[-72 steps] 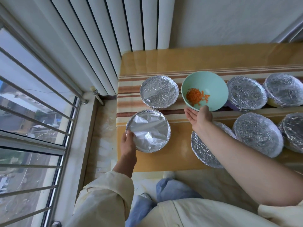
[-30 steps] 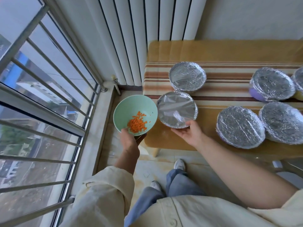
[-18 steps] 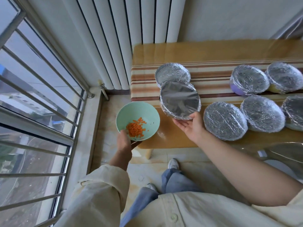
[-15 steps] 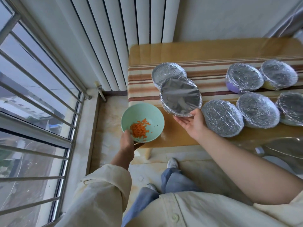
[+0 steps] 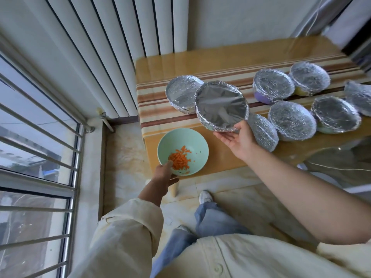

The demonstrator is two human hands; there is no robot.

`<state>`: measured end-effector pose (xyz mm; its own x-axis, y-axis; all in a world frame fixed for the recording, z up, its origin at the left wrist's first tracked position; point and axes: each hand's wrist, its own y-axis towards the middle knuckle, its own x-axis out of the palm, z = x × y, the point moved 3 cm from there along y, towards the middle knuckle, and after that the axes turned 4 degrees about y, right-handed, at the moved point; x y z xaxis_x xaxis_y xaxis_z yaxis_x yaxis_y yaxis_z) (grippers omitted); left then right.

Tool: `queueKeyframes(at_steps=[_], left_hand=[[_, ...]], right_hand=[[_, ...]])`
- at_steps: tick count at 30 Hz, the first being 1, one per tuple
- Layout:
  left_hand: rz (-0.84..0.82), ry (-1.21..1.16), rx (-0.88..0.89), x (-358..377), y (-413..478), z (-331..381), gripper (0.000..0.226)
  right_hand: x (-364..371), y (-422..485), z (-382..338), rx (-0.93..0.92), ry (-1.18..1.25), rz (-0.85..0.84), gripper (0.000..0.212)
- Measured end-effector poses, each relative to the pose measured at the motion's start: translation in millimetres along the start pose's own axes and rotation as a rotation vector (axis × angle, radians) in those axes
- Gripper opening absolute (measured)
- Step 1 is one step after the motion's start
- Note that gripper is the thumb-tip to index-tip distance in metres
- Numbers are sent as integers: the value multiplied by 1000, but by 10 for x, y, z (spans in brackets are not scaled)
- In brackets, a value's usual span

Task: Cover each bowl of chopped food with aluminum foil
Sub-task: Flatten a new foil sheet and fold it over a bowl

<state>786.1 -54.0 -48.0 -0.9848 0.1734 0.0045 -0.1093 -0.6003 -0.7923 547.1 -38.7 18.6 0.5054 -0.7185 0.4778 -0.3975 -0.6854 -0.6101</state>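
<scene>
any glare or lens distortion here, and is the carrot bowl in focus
Head view: daylight glares off the glossy table and the hand-held foil-covered bowl; the wide lens bows the window bars; the green bowl of carrot looks sharp.

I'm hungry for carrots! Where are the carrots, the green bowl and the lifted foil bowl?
carrots (image 5: 179,160): head view, middle of the orange pile.
green bowl (image 5: 180,137): head view, bare inner wall.
lifted foil bowl (image 5: 220,105): head view, centre of its foil top.

Cream buttoned shirt (image 5: 251,255), long left sleeve (image 5: 126,227) with folded cuff, right forearm (image 5: 297,187) bare, blue jeans (image 5: 216,221), white shoes (image 5: 204,196)
</scene>
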Motion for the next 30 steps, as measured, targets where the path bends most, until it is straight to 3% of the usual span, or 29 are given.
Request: queueKeyframes(at_steps=[4, 5, 8, 10, 14, 20, 23, 25, 28, 30], left_hand=[[310, 316, 110, -207, 66, 140, 61], [406, 369, 168, -245, 29, 206, 62], [645, 406, 445, -229, -85, 524, 32], [579, 364, 548, -76, -80, 764, 27], [254, 264, 624, 534, 31, 1180, 23], [-92, 69, 413, 1586, 273, 1696, 37], [-167, 3, 223, 1946, 432, 1805, 14], [-177, -81, 107, 2113, 563, 1821, 15], [-166, -116, 63, 2288, 750, 1831, 15], [-142, -129, 66, 2364, 846, 1834, 8]], right_hand=[[43, 40, -68, -11, -20, 11, 20], [51, 70, -93, -10, -21, 14, 20], [73, 198, -204, -19, -22, 22, 22], [91, 270, -319, -28, -30, 16, 20], [104, 469, -639, -52, -100, 13, 25], [62, 994, -1175, -53, -279, 65, 24], [45, 1270, -1340, 10, -376, 71, 28], [41, 1432, -1373, 67, -410, 88, 24], [32, 1627, -1344, 170, -416, 64, 16], [12, 1736, -1287, 228, -444, 48, 23]])
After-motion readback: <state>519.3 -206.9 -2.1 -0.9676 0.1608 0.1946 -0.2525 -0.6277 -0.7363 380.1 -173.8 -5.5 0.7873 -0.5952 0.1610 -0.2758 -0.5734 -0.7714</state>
